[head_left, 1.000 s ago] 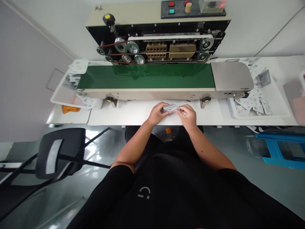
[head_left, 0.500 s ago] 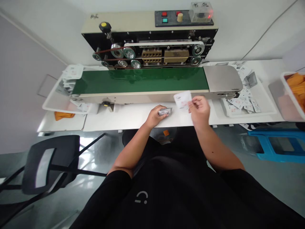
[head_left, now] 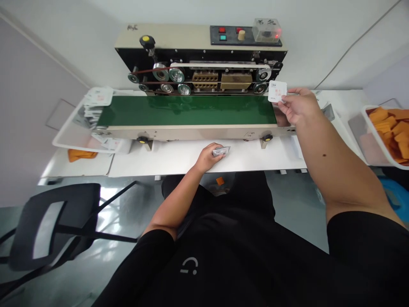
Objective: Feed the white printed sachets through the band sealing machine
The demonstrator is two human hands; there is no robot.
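Note:
My left hand [head_left: 208,157] rests at the white table's edge, closed around a small stack of silvery sachets [head_left: 221,151]. My right hand [head_left: 298,105] is raised over the right end of the green conveyor belt [head_left: 185,111]. Between its thumb and fingers it pinches a single white printed sachet [head_left: 276,91]. That sachet sits close to the rear edge of the belt, near the sealing machine's right-hand wheels. My right forearm hides most of the steel plate and the tray beyond the belt.
A band sealing machine [head_left: 201,59] with belts and wheels stands behind the belt. A tray with sachets [head_left: 65,143] lies at left, above an orange cloth [head_left: 81,155]. A bin of orange pieces [head_left: 388,134] stands at right. A black chair [head_left: 54,226] is at lower left.
My right hand has moved up and to the right with the white sachet, from above the table to over the belt's right end. My left hand stays nearly still with its stack.

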